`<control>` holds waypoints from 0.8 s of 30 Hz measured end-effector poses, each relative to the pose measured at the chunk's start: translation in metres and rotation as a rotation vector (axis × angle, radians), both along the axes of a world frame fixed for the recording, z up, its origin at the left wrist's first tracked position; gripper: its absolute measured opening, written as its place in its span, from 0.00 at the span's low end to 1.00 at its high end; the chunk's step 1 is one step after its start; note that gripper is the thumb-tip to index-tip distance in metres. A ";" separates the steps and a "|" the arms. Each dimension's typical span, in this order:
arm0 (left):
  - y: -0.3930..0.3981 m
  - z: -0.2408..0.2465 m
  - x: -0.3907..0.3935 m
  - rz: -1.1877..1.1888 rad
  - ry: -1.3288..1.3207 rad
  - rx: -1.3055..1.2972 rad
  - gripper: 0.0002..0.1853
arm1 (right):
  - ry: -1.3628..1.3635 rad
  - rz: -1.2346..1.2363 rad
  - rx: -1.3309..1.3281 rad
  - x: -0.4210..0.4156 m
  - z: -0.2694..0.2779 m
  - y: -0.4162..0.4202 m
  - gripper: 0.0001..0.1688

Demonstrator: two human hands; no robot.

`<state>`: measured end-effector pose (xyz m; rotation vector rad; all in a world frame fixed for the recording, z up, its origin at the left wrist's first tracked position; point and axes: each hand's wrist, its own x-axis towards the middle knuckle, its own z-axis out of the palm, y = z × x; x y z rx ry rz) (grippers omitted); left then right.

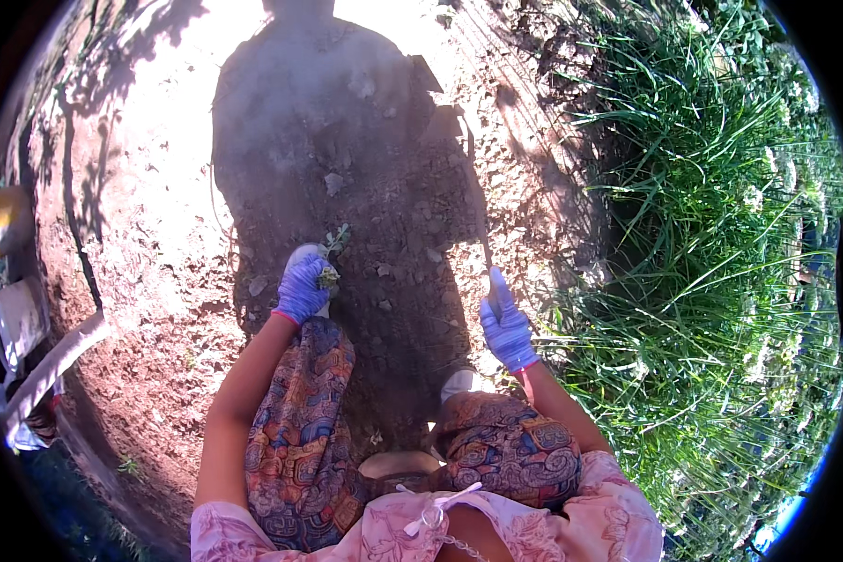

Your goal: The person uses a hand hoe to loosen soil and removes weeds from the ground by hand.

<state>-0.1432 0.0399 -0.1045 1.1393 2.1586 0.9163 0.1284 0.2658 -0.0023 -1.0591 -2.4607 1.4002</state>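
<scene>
My left hand (303,287), in a purple-and-white knit glove, is closed around a small leafy green plant (330,276) above my left shoe (306,249). The leaves stick out past the thumb side. On the right, my right hand (507,325) wears a matching glove, with a finger pointing forward and the others partly curled. A thin dark line (483,232) runs forward from that fingertip; I cannot tell whether it is a slender stick or a shadow edge. Between the hands lies bare, crumbly soil (386,295) with small clods, under my own shadow.
Tall green grass (681,267) with white flowers borders the soil on the right. At far left are a pale pole (60,358), a whitish container (20,319) and a yellow object (0,223). My patterned knees (302,421) are bent, with a rounded pale object (399,464) between them.
</scene>
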 end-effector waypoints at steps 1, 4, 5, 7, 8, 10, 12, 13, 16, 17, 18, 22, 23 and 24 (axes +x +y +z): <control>0.006 0.007 0.000 0.006 -0.035 0.014 0.06 | 0.074 0.011 0.069 -0.012 -0.007 0.011 0.32; 0.010 0.021 -0.001 -0.047 0.083 -0.060 0.10 | 0.130 -0.004 0.023 -0.052 -0.026 0.048 0.33; 0.009 0.023 -0.001 -0.036 0.053 -0.074 0.11 | 0.033 -0.046 -0.136 -0.063 -0.029 0.058 0.33; 0.009 0.029 -0.002 -0.061 0.013 -0.088 0.12 | 0.003 -0.107 -0.097 -0.094 -0.030 0.077 0.35; 0.009 0.030 -0.002 -0.068 -0.011 -0.091 0.12 | 0.156 -0.086 0.049 -0.104 -0.041 0.084 0.35; 0.006 0.028 -0.006 -0.061 -0.058 -0.083 0.09 | 0.013 -0.131 -0.126 -0.121 -0.035 0.096 0.34; 0.008 0.021 -0.013 -0.079 -0.050 -0.136 0.09 | -0.182 -0.110 -0.108 -0.134 -0.020 0.108 0.33; 0.012 0.021 -0.019 -0.091 -0.050 -0.161 0.09 | -0.116 -0.077 -0.049 -0.139 -0.018 0.112 0.33; 0.032 0.022 -0.035 -0.038 -0.212 -0.418 0.11 | -0.244 -0.059 -0.103 -0.139 0.013 0.135 0.32; 0.037 0.021 -0.041 -0.022 -0.286 -0.513 0.13 | -0.247 0.001 0.000 -0.132 0.013 0.144 0.34; 0.045 0.017 -0.050 0.015 -0.374 -0.364 0.14 | -0.252 0.053 0.117 -0.124 0.016 0.155 0.34; 0.082 0.028 -0.104 0.063 -0.180 -0.411 0.10 | -0.604 0.146 0.270 -0.136 0.075 0.174 0.34; 0.085 0.021 -0.116 0.111 -0.179 -0.350 0.10 | -0.647 0.158 0.304 -0.140 0.088 0.175 0.34; 0.091 0.014 -0.123 0.148 -0.192 -0.283 0.10 | -0.663 0.150 0.319 -0.132 0.086 0.184 0.33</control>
